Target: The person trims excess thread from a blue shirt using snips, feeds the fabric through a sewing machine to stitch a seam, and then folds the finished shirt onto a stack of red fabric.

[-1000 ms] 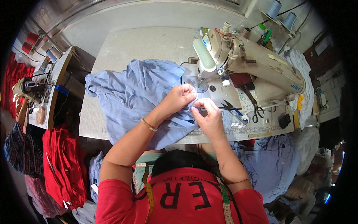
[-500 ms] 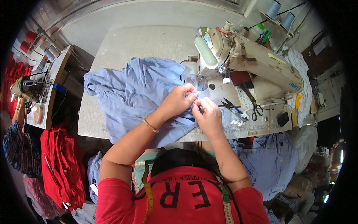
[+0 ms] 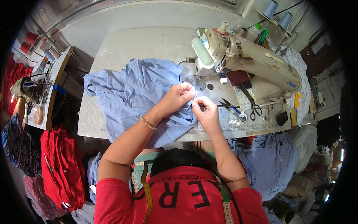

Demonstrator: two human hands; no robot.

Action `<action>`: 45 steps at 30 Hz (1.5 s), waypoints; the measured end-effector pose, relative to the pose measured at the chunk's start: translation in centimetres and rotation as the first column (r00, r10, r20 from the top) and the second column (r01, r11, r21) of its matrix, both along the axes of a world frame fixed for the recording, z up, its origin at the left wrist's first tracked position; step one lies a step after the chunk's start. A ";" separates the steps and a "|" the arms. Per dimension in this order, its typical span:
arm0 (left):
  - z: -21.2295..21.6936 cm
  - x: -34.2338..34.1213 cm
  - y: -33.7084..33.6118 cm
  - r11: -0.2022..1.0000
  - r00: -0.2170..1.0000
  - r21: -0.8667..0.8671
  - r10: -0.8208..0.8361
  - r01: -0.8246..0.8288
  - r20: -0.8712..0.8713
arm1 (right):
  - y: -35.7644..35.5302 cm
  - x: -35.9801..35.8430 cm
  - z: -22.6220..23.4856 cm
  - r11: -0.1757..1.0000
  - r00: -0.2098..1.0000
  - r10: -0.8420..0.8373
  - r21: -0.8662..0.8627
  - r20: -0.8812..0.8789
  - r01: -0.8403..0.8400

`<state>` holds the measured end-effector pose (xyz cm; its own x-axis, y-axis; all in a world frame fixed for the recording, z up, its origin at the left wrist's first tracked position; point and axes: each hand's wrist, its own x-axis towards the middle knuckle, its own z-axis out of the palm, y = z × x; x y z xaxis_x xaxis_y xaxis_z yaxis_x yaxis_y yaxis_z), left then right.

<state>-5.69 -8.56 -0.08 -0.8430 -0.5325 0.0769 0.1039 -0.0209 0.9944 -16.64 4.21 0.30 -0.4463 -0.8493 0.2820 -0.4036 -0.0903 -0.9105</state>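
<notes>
A light blue garment [image 3: 138, 89] lies bunched on the table in front of me, its right edge reaching the sewing machine's plate. With fingers pinched, my left hand [image 3: 179, 98] holds the garment's edge just below the needle area. Close beside it, my right hand [image 3: 206, 112] has thumb and forefinger pressed together at the same edge; what lies between those tips is too small to make out. The sewing machine [image 3: 257, 59] stands to the right of the cloth, its head just beyond my hands.
Thread snips [image 3: 233, 107] and black-handled scissors [image 3: 253, 106] lie right of my hands. Blue thread cones [image 3: 270, 9] stand at the back right. Blue garments [image 3: 268, 160] hang below the table's right side, red garments [image 3: 61, 168] at left. Another person's arm [image 3: 19, 106] shows far left.
My right hand has shifted slightly, its fingers now in a clearer pinch. My left hand has moved a little to the left, still pinching the cloth. The garment stays nearly in place.
</notes>
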 end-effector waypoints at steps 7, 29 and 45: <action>0.2 0.0 -0.1 0.999 0.999 -0.007 0.032 -0.032 -0.009 | 1.2 -1.3 -0.3 1.000 0.924 0.016 0.004 0.381 -0.019; 1.0 -0.2 -0.3 1.000 0.987 -0.007 -0.024 0.025 0.159 | 23.2 -25.6 0.9 0.511 -0.080 -0.371 -0.276 -0.925 0.814; -0.7 -2.6 -1.0 0.780 0.981 -0.625 0.120 0.002 0.153 | 21.9 -22.4 3.6 0.485 0.392 -0.223 0.248 -0.892 0.839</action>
<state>-8.32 -9.59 -0.77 -0.8427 -0.4696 0.2632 -0.0913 0.6066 0.7898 -39.02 26.08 3.92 -0.7814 -0.5503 0.2944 -0.5773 0.8165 -0.0062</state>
